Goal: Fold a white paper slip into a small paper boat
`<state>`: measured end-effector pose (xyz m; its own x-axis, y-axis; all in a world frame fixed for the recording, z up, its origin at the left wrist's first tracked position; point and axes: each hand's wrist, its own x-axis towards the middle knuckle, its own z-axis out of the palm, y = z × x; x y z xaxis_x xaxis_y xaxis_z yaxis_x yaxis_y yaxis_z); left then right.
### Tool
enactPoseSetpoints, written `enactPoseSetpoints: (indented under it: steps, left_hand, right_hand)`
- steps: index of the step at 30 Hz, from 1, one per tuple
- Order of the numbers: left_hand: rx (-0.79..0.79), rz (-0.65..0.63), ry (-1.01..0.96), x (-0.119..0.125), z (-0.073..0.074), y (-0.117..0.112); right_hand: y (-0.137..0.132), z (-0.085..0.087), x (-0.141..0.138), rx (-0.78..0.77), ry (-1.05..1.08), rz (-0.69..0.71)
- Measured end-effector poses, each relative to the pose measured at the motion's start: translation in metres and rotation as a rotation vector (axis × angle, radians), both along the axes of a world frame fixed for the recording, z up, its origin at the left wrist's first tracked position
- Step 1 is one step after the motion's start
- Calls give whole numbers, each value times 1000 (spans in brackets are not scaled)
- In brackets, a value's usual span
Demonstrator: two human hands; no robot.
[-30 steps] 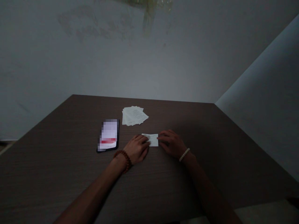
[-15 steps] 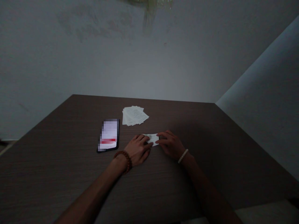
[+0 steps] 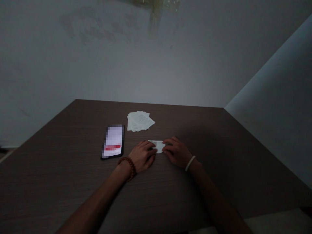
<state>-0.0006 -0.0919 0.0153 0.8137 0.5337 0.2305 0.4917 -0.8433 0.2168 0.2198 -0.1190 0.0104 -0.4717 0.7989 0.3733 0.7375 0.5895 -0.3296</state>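
Note:
A small white slip of paper (image 3: 159, 147) lies on the brown table between my hands, faint print on its face. My left hand (image 3: 143, 156), with a brown bead bracelet at the wrist, has its fingers over the slip's left end. At the right end, my right hand (image 3: 177, 151) grips the edge between thumb and fingers; a pale bead bracelet circles that wrist. Fingers cover both ends of the slip. Just beyond lies a loose, fanned pile of printed white slips (image 3: 140, 121).
Left of my left hand lies a phone (image 3: 113, 141) with its screen lit and blurred into blocks. The dark wood-grain table (image 3: 156, 198) reaches back to a stained grey wall (image 3: 146, 71). Another wall (image 3: 278, 97) slants along the right.
My left fingers have shifted slightly on the slip, and its lower edge now looks more curved. Both hands stay in nearly the same place; the pile and phone have not moved.

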Motion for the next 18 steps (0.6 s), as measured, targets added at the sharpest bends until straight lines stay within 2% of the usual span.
enactPoseSetpoints:
  steps: [18]
  left_hand:
    - [13,21,31,2,-2,0]
  right_hand:
    - [2,-6,0,26,21,-12]
